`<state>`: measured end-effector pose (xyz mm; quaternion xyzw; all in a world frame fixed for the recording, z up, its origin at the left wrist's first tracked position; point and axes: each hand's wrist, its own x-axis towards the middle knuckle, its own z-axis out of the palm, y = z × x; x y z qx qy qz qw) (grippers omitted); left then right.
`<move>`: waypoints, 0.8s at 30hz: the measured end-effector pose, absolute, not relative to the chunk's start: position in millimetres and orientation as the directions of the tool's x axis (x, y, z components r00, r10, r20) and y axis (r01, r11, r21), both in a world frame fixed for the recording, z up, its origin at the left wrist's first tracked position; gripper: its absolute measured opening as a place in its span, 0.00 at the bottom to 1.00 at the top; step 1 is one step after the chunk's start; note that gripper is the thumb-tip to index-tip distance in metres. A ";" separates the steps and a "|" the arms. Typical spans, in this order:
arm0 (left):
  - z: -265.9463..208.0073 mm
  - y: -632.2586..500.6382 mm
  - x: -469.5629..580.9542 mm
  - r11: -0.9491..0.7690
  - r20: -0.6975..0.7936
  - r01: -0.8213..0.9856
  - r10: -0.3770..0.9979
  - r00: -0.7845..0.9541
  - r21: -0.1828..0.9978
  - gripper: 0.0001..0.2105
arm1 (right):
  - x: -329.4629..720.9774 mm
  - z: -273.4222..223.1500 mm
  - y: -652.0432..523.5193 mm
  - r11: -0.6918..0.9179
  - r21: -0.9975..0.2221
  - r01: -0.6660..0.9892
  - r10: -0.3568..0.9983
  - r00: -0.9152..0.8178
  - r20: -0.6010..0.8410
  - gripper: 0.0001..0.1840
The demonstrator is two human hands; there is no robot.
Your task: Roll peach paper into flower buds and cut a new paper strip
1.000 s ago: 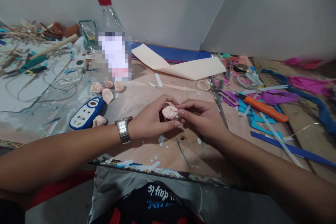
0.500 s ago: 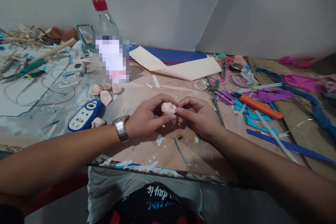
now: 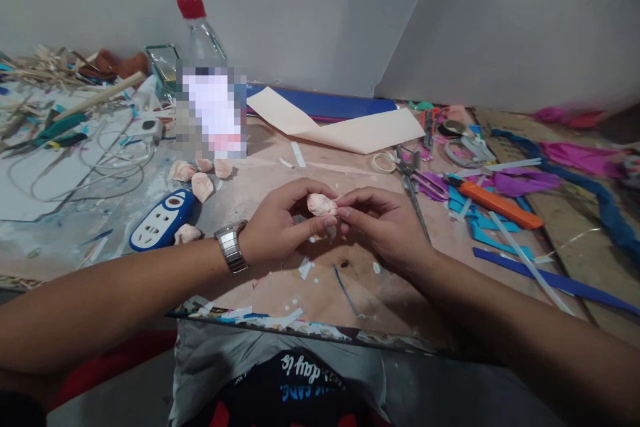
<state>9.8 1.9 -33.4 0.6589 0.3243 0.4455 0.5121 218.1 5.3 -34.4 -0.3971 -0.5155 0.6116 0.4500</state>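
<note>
Between both hands, above the middle of the table, is a small pale pink paper flower bud (image 3: pixel 319 203) with a crumpled, rolled look. My left hand (image 3: pixel 283 217), with a metal watch at the wrist, is closed around its left side, thumb in front. The fingertips of my right hand (image 3: pixel 383 220) pinch its right end. Part of the bud is hidden by the fingers. Several pale pink petal-like pieces (image 3: pixel 202 185) lie to the left, below a blurred bottle. Another crumpled pink piece (image 3: pixel 187 233) rests against a blue and white power socket (image 3: pixel 163 219).
Behind the hands lies a bent cream paper strip (image 3: pixel 367 140). On the right are scissors (image 3: pixel 417 180), an orange utility knife (image 3: pixel 495 202), tape rolls and coloured scraps. A red-capped bottle (image 3: pixel 205 43) stands at the back left, near pliers (image 3: pixel 53 133), a cable and wood sticks.
The bud has turned slightly in the fingers, and its left end now looks more closed. Both hands keep nearly the same place. The view has shifted a little.
</note>
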 end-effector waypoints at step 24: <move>-32.1 1.2 9.3 -0.313 0.289 0.019 0.897 0.333 0.950 0.18 | 218.5 -27.1 -2.5 0.247 -0.954 0.172 0.955 -0.209 0.210 0.13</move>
